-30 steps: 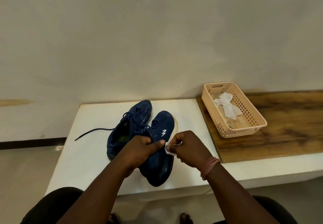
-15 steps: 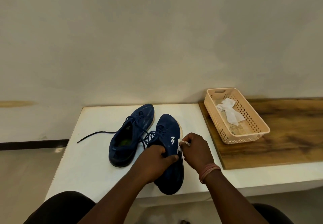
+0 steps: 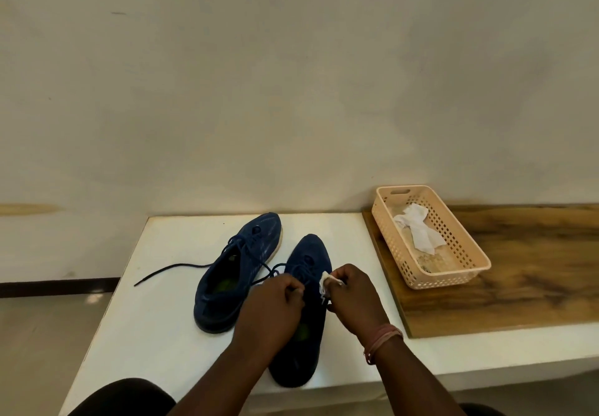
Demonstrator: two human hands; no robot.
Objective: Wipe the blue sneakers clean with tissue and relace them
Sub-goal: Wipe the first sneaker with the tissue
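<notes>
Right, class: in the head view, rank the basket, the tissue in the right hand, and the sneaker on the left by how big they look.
1. Basket and sneaker on the left: too alike to rank.
2. Tissue in the right hand: smallest, mostly hidden.

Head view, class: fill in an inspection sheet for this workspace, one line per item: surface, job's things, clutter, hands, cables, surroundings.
Surface: white table, wooden board on its right side.
Job's things: left sneaker resting unheld, its lace trailing left; right sneaker under both hands; tissue.
Clutter: peach basket holding used tissues.
Hands: left hand pinches a lace; right hand pinches the tissue.
Cables: nothing seen.
Surroundings: plain wall.
</notes>
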